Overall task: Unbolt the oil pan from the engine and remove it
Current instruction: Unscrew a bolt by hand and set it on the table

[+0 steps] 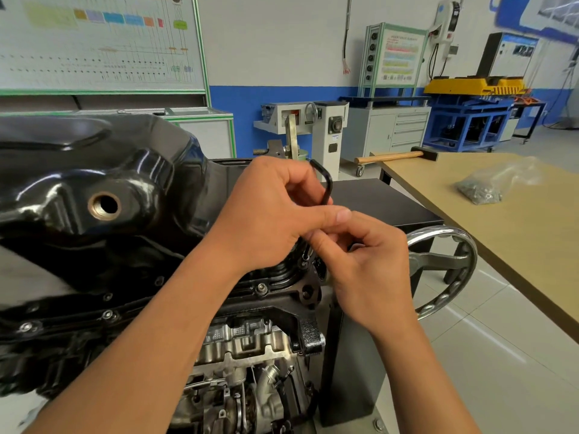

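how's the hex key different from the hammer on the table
The hex key is a thin, black, bent bar; the hammer has a pale wooden handle and a dark blocky head. The hex key stands roughly upright at the oil pan flange, gripped by the left hand with the right hand pinching its lower shaft; the hammer lies flat on the table, untouched. Both are hand tools.

The wall (pixel 282 42) is white above a blue band. A wiring chart board (pixel 94 42) stands at 10 o'clock, a grey drawer cabinet (pixel 404 126) at 1 o'clock, a wooden surface (pixel 532 245) at 3 o'clock, and pale floor tiles (pixel 501 339) at 4 o'clock.
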Available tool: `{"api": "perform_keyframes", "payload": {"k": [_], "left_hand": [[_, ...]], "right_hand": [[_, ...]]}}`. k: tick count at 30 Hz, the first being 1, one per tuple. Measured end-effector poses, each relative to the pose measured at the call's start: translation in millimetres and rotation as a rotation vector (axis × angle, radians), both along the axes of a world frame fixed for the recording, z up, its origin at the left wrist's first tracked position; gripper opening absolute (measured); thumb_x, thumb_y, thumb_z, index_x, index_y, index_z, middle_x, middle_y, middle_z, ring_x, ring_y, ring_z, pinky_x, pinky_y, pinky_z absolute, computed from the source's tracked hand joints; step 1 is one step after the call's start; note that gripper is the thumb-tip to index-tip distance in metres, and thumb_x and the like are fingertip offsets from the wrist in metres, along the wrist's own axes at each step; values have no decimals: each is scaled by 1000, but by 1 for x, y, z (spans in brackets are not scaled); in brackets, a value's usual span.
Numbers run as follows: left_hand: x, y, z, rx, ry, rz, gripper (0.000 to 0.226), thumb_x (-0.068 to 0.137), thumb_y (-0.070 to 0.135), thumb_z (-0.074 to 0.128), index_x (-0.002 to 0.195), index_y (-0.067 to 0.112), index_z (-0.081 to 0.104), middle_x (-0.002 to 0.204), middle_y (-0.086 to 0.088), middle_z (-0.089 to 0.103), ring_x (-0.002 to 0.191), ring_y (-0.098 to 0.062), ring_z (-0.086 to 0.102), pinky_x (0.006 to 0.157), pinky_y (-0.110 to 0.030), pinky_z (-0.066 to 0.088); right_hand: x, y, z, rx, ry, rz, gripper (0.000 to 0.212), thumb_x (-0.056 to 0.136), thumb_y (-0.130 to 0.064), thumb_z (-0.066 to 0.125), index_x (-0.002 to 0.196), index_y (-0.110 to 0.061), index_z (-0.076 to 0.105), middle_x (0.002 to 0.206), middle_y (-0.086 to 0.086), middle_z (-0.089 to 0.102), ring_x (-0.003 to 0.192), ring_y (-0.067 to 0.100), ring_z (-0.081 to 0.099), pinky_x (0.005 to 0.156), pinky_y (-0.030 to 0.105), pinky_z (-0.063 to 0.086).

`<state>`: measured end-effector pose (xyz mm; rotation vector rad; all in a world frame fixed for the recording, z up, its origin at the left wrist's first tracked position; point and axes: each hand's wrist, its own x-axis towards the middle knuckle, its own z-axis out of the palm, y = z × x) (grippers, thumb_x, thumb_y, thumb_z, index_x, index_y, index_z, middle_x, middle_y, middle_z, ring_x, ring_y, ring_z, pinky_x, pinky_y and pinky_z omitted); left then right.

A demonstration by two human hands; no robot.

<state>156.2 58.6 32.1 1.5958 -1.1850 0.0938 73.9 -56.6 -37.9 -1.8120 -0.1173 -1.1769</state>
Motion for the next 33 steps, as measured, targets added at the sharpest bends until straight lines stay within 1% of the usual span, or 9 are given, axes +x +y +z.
{"api": "perform_keyframes", "payload": {"k": [5,10,17,20,23,26,28,31,33], "left_hand": [[5,6,3,69,53,-102,11,77,12,82,87,14,77,82,1,77,77,-12,73,70,-21,58],[7,10,6,195,-1,-179,26,90,2,67,107,19,74,100,6,77,100,-4,70,91,-18,53],[2,8,3,137,-54,-85,15,78,11,81,85,21,73,67,21,68,51,6,55,51,-3,39],[1,6,3,136,-49,-93,18,76,12,83,89,21,74,69,19,68,54,4,55,53,-5,41],[5,7,4,186,-40,-136,26,85,10,75,108,22,75,92,10,76,77,5,65,69,-9,49],[6,9,3,184,-28,-165,24,89,6,70,107,21,75,99,13,77,96,1,70,86,-15,53],[6,8,2,142,-35,-129,20,85,10,74,100,23,76,91,13,77,89,0,71,82,-17,55],[2,6,0,69,-17,-97,11,76,9,83,81,16,76,73,8,75,63,2,66,59,-10,49],[1,4,0,46,-30,-65,17,72,9,86,71,13,70,69,0,73,54,3,61,52,-9,45]], "right_hand": [[-1,-2,-2,-55,48,-8,17,95,-12,67,78,-11,68,61,-2,53,57,8,43,56,21,36],[-7,-8,0,-165,138,60,18,102,-8,56,91,-6,70,67,-14,49,60,5,45,61,12,35],[-4,-5,-2,-71,81,2,23,90,-18,74,70,-22,65,59,-14,50,54,8,42,56,21,35],[-3,-5,-2,-29,26,-34,25,89,-17,75,65,-17,67,56,-14,51,52,5,43,54,19,34],[-3,-4,0,-75,85,23,24,96,-16,66,75,-6,71,58,-1,53,55,6,42,55,19,34],[-5,-3,1,-117,134,48,22,100,-13,59,82,-6,70,61,-12,49,56,5,42,57,14,33],[-6,-3,1,-130,128,53,19,100,-12,60,85,-7,71,63,-13,52,56,5,45,56,15,35],[-4,-2,-2,-48,88,18,19,93,-16,71,79,-4,73,61,3,59,55,16,47,53,36,41],[-2,-2,-4,-3,39,-10,19,88,-17,76,74,-5,73,59,2,59,53,18,47,52,36,40]]}}
